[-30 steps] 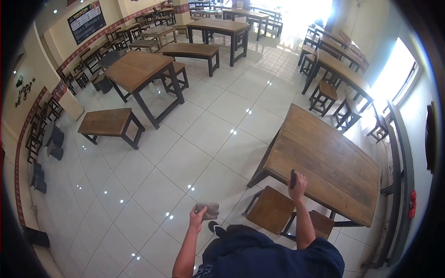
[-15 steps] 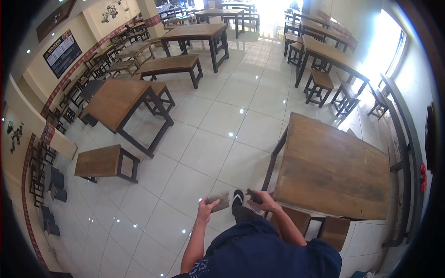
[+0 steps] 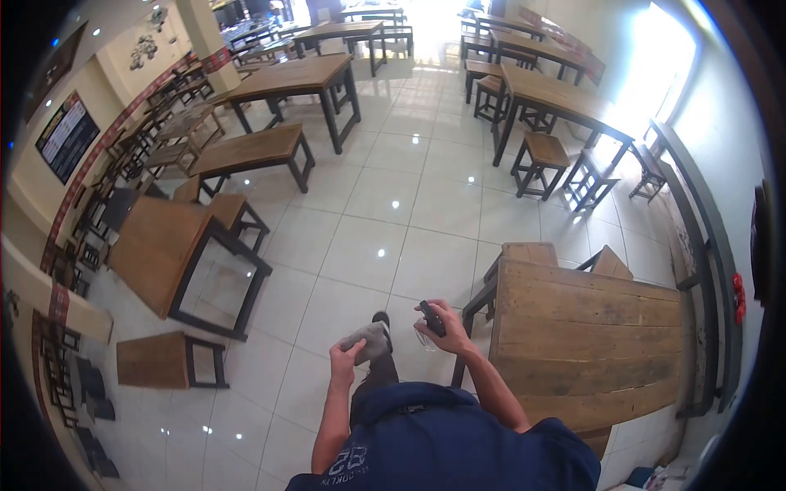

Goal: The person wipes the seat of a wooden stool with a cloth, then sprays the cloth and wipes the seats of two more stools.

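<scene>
My left hand [image 3: 344, 353] grips a folded grey cloth [image 3: 365, 342], held out in front of my body above the floor. In my right hand [image 3: 450, 326] is what looks like a spray bottle, with a black head [image 3: 432, 319] and a see-through part [image 3: 425, 340] below; my fingers hide much of it. Both hands are in the air, a short distance apart. The right one is nearest to the left edge of a wooden table [image 3: 585, 344]. One of my feet, in a dark shoe [image 3: 381, 319], shows just beyond the cloth.
Stools [image 3: 524, 255] stand at the far side of the near table. To the left are another wooden table [image 3: 164, 254] and a low bench [image 3: 153, 360]. White tiled floor [image 3: 360, 237] runs between the furniture rows. A dark rail [image 3: 696, 245] lines the right wall.
I have moved forward along the near table, and stools behind it now show. My right hand has risen and turned, showing more of the black head. The cloth remains in my left hand.
</scene>
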Motion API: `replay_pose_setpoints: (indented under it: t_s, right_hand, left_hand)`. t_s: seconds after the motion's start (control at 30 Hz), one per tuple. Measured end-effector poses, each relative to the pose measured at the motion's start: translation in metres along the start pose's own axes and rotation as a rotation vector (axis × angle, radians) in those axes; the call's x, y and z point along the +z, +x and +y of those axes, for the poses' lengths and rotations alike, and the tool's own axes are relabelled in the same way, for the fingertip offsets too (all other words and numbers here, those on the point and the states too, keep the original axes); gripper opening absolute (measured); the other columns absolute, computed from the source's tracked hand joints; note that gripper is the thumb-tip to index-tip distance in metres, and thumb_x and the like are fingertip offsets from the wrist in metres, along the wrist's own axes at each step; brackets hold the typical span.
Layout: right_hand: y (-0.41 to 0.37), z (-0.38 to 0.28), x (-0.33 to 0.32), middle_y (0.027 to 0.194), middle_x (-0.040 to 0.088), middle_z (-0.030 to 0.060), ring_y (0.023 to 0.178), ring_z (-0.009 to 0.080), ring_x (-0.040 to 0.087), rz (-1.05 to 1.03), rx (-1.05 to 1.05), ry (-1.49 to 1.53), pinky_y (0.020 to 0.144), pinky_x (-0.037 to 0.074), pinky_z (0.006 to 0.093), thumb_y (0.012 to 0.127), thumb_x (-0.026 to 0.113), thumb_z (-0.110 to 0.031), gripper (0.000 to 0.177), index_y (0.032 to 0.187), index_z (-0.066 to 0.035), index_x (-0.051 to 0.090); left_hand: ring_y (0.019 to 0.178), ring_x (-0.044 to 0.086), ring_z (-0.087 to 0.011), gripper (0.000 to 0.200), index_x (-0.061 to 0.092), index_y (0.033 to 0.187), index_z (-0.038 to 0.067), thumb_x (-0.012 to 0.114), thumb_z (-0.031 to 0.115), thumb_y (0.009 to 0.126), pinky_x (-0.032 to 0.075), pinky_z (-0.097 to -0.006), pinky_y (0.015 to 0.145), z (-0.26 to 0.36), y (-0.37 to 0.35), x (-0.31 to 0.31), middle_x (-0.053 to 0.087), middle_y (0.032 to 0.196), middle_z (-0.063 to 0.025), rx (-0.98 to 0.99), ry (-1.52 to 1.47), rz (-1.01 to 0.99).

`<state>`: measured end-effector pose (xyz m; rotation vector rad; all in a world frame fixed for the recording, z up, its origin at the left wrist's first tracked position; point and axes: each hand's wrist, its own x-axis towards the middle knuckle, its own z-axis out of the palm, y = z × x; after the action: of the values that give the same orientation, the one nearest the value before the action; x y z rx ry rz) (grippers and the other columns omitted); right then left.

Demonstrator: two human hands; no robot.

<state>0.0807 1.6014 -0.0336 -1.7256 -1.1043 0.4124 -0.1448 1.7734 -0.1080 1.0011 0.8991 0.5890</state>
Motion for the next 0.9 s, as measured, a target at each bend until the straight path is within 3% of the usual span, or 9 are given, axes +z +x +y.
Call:
replay_pose_setpoints:
  t_s: [0.13, 0.27, 0.33, 0.37, 0.43, 0.5, 0.6, 0.7, 0.9]
  right_hand:
    - [0.076, 0.046, -0.009, 0.109, 0.067, 0.0122, 0.091, 0.0273, 0.068, 0.216, -0.043, 0.003, 0.085, 0.053, 0.0380, 0.089, 0.073, -0.013, 0.031, 0.118, -0.007, 0.064]
    - [0.153, 0.073, -0.026, 0.109, 0.069, 0.0133, 0.096, 0.0300, 0.069, 0.233, 0.201, 0.017, 0.085, 0.053, 0.0377, 0.089, 0.070, -0.009, 0.028, 0.116, -0.006, 0.064]
    - [0.192, 0.087, -0.039, 0.105, 0.069, 0.0142, 0.092, 0.0295, 0.069, 0.292, 0.149, -0.009, 0.082, 0.053, 0.0363, 0.088, 0.068, -0.005, 0.026, 0.114, -0.006, 0.063]
    - [0.223, 0.097, -0.060, 0.104, 0.070, 0.0109, 0.082, 0.0172, 0.069, 0.327, 0.151, -0.045, 0.074, 0.053, 0.0317, 0.089, 0.065, -0.002, 0.024, 0.112, -0.005, 0.062]
    - [0.246, 0.108, -0.078, 0.105, 0.069, 0.0106, 0.084, 0.0165, 0.069, 0.450, 0.187, 0.026, 0.076, 0.054, 0.0316, 0.087, 0.063, 0.003, 0.023, 0.109, -0.003, 0.061]
    - [0.272, 0.123, -0.097, 0.106, 0.069, 0.0106, 0.085, 0.0170, 0.069, 0.540, 0.201, 0.053, 0.077, 0.054, 0.0319, 0.086, 0.062, 0.005, 0.023, 0.108, -0.003, 0.061]
    - [0.301, 0.162, -0.121, 0.106, 0.068, 0.0118, 0.081, 0.0179, 0.070, 0.692, 0.168, -0.040, 0.075, 0.055, 0.0316, 0.084, 0.061, 0.007, 0.024, 0.107, -0.001, 0.060]
    - [0.331, 0.195, -0.152, 0.099, 0.069, 0.0115, 0.068, 0.0146, 0.070, 0.883, 0.276, 0.256, 0.067, 0.057, 0.0288, 0.078, 0.059, 0.008, 0.025, 0.101, -0.001, 0.062]
    - [0.393, 0.260, -0.250, 0.076, 0.067, 0.0066, 0.062, 0.0135, 0.068, 0.918, 0.348, 0.172, 0.060, 0.054, 0.0280, 0.076, 0.055, 0.006, 0.026, 0.099, -0.003, 0.064]
  left_hand:
    - [0.073, 0.065, -0.0140, 0.023, 0.072, 0.098, -0.001, 0.080, 0.015, 0.083, 0.052, -0.0311, 0.068, 0.030, 0.116, 0.036, 0.073, 0.087, -0.0089, 0.131, 0.625, -0.001]
    - [0.071, 0.059, -0.0120, 0.022, 0.067, 0.089, -0.001, 0.079, 0.017, 0.084, 0.050, -0.0307, 0.068, 0.080, 0.222, 0.106, 0.067, 0.079, -0.0049, 0.259, 0.474, -0.099]
    - [0.080, 0.058, -0.0091, 0.022, 0.062, 0.089, 0.002, 0.078, 0.017, 0.086, 0.049, -0.0295, 0.070, 0.100, 0.275, 0.146, 0.064, 0.083, -0.0019, 0.201, 0.440, -0.179]
    - [0.086, 0.060, -0.0111, 0.020, 0.061, 0.095, 0.004, 0.075, 0.016, 0.088, 0.050, -0.0302, 0.075, 0.108, 0.323, 0.179, 0.065, 0.091, -0.0025, 0.080, 0.251, -0.289]
    - [0.093, 0.062, -0.0130, 0.019, 0.059, 0.102, 0.006, 0.072, 0.014, 0.090, 0.051, -0.0308, 0.080, 0.129, 0.355, 0.225, 0.065, 0.099, -0.0032, -0.051, 0.065, -0.388]
    - [0.103, 0.062, -0.0194, 0.019, 0.053, 0.106, 0.008, 0.066, 0.009, 0.092, 0.051, -0.0346, 0.091, 0.163, 0.375, 0.273, 0.062, 0.108, -0.0070, -0.460, -0.337, -0.456]
    - [0.109, 0.062, -0.0238, 0.022, 0.051, 0.111, 0.008, 0.063, 0.006, 0.092, 0.051, -0.0405, 0.099, 0.168, 0.424, 0.329, 0.060, 0.116, -0.0093, -0.538, -0.395, -0.576]
    - [0.110, 0.061, -0.0233, 0.023, 0.051, 0.111, 0.008, 0.063, 0.005, 0.091, 0.050, -0.0408, 0.100, 0.166, 0.467, 0.390, 0.061, 0.115, -0.0096, -0.577, -0.345, -0.664]
    - [0.113, 0.061, -0.0244, 0.032, 0.051, 0.120, 0.005, 0.063, 0.006, 0.090, 0.049, -0.0416, 0.101, 0.157, 0.530, 0.530, 0.061, 0.119, -0.0115, -0.659, -0.272, -0.777]
